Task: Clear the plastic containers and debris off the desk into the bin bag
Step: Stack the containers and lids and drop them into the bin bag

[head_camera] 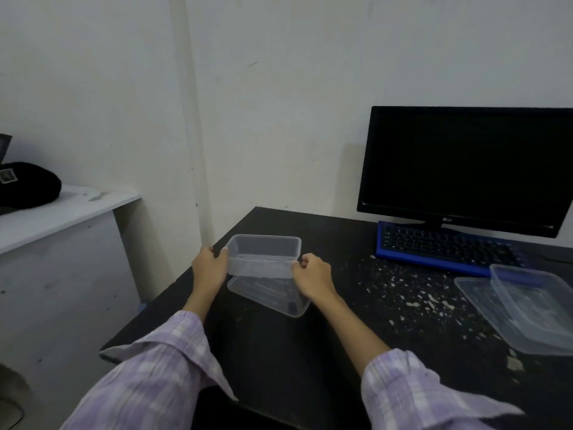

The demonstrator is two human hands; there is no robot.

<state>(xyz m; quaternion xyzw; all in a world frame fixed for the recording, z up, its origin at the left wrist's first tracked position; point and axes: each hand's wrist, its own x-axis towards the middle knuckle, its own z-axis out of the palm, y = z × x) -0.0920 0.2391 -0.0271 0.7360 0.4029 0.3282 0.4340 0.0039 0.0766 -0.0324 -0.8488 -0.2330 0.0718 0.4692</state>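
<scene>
Two hands on one clear tub. Left hand (209, 268) curled round the tub's left end, thumb up on the rim. Right hand (311, 274) curled round the right end, fingers tucked in and pinching the edge. Held tub (263, 257) up off the black desk (279, 346), near the desk's far left corner.

Right under it, a second clear tub (269, 294) lying on the desk. Touching the held one or just below it? Hard to say.

Over on the right, another tub (536, 302) sitting on a flat clear lid (474, 291), close to the blue keyboard (446, 248). In the middle, lots of little white crumbs (412, 293) all over the desk. Dark monitor (465, 169) at the far right. No bin bag in sight.

Looks like an early step: one tub lifted, the rest not yet cleared.

What could go wrong:
- Thin, bendy plastic. Too hard a squeeze could make it buckle and pop out of the fingers.
- Tubs stuck together could lift as one, then the lower one could drop off the near left edge.
- A sleeve (434, 395) dragged over the crumbs could push them onto the floor or into the keyboard.
</scene>
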